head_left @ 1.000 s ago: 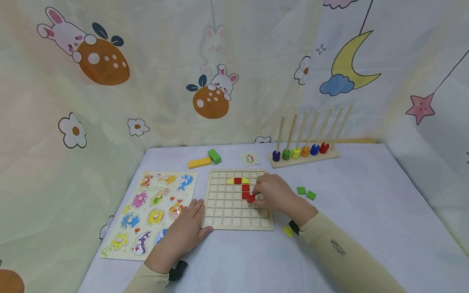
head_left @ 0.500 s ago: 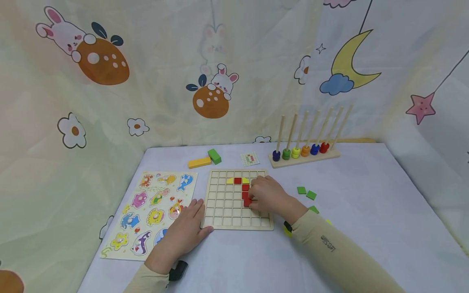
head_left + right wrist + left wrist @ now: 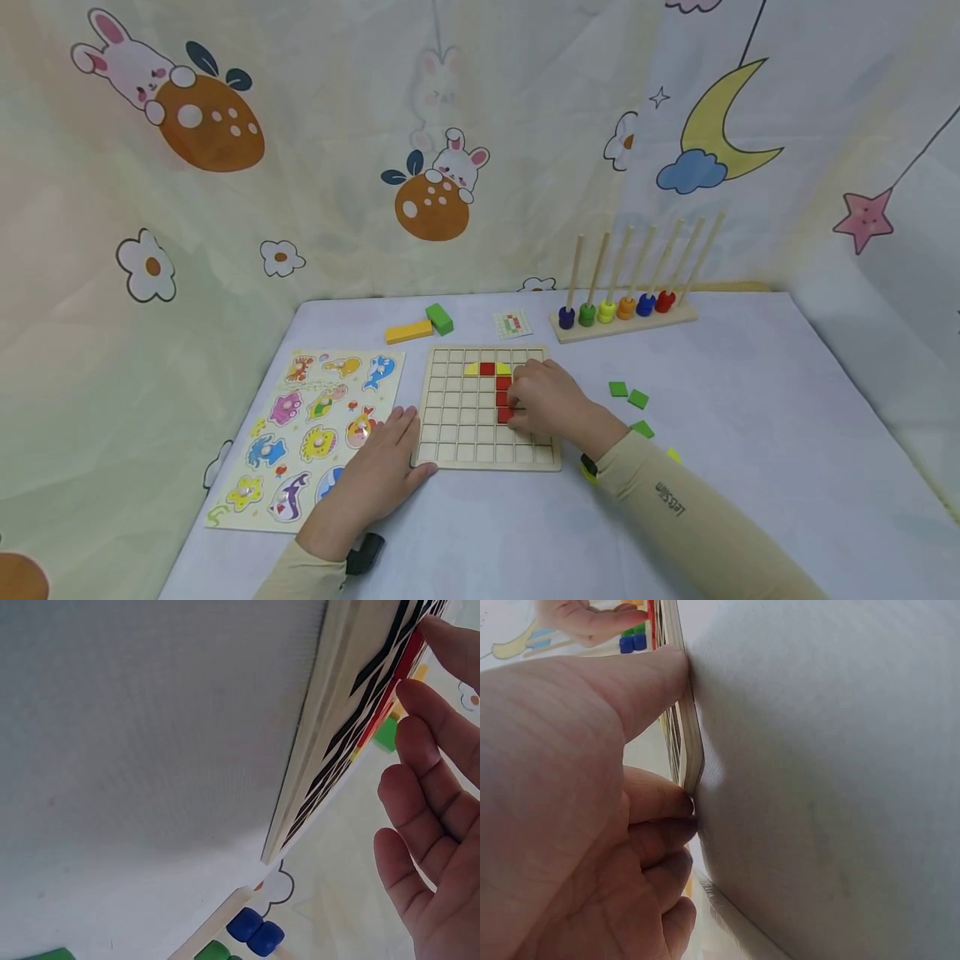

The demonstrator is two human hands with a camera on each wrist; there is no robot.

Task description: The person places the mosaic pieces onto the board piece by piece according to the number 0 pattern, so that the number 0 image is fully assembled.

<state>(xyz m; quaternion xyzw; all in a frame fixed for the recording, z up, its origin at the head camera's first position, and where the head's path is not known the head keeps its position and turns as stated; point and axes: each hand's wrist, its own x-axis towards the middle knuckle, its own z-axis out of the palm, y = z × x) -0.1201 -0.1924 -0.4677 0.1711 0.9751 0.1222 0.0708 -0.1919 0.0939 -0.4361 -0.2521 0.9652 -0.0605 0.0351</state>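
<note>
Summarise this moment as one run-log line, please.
left hand: steadies grid board corner | right hand: fingertips on red tile | loose green tiles beside board

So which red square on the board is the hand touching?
The lowest red tile in the column on the grid board. The right hand has its fingertips on it; the other red ones sit higher up, uncovered.

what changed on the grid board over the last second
The right hand slid left across the grid board, bringing the loose red tile into the cell under the red column, where its fingers now rest on it. The left hand kept holding the board's near-left corner; nothing else moved.
</note>
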